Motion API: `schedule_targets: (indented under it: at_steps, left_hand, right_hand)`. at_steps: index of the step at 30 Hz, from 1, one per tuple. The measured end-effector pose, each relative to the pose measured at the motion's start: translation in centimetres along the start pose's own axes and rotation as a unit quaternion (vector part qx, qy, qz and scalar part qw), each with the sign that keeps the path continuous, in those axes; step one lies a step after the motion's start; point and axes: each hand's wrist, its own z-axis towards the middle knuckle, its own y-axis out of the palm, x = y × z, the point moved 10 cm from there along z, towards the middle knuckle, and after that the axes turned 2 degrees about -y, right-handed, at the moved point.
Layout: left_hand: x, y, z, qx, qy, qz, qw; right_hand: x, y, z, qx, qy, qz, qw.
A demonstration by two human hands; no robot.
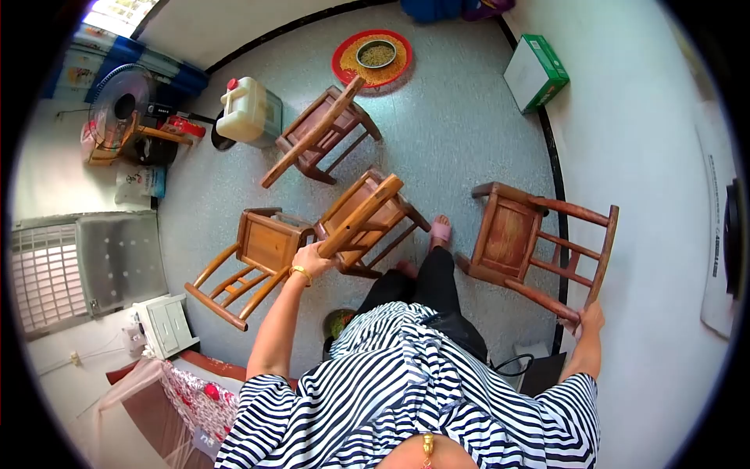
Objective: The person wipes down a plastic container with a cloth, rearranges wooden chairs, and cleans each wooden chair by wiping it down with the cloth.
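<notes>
My left hand [312, 259] is closed round the lower end of the top rail of a brown wooden chair [366, 207] in the middle. On the right, my right hand [591, 319] grips the back of a darker reddish wooden chair [502, 234] near its lower corner. Another wooden chair [269, 241] stands just left of my left hand, close against the middle chair. A further wooden chair [324, 131] is beyond them, with its back rail slanting up to the right.
A red tray [338, 66] of yellow grains holds a metal bowl. A plastic jug [248, 113] stands left of the far chair. The fan [123, 105] is at upper left, a green and white box [537, 74] by the right wall, and a white cabinet [166, 327] at lower left.
</notes>
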Motion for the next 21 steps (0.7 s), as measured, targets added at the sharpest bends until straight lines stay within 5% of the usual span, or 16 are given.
schedule_targets:
  at_steps: [2,4,8,10,11,12,13,19,21]
  left_hand:
    - [-0.1,-0.2,0.4,0.012,-0.005,-0.016,1.0]
    - [0.1,-0.5,0.5,0.024,-0.004,-0.054,0.998]
    - [0.2,-1.3,0.3,0.05,-0.045,-0.085,0.994]
    - [-1.0,-0.3,0.8,0.08,-0.061,-0.1,0.99]
    - [-1.0,-0.3,0.9,0.104,-0.066,-0.104,0.987]
    - [-0.5,-0.4,0.6,0.106,-0.081,-0.117,0.984]
    - [0.4,-0.8,0.0,0.109,-0.099,-0.13,0.981]
    - [4.2,-1.2,-0.4,0.133,-0.16,-0.144,0.968]
    - [5.5,-1.8,-0.6,0.144,-0.178,-0.154,0.961]
  right_hand:
    - [-1.2,-1.8,1.2,-0.038,0.004,-0.035,0.999]
    - [-3.3,-2.9,2.4,-0.189,-0.051,-0.196,0.961]
    - [-8.5,-2.8,10.6,-0.342,-0.127,-0.163,0.917]
    - [-16.1,-4.0,15.8,-0.277,-0.284,-0.237,0.887]
    - [-20.1,-3.9,18.4,-0.315,-0.332,0.003,0.889]
    - [-26.6,-11.4,13.1,-0.317,-0.303,-0.045,0.898]
    - [-31.8,-13.0,13.8,-0.248,-0.389,-0.093,0.882]
    - [-54.6,-19.9,9.4,-0.292,-0.526,0.036,0.798]
    - [-59.2,-21.0,6.0,-0.439,-0.419,0.182,0.774]
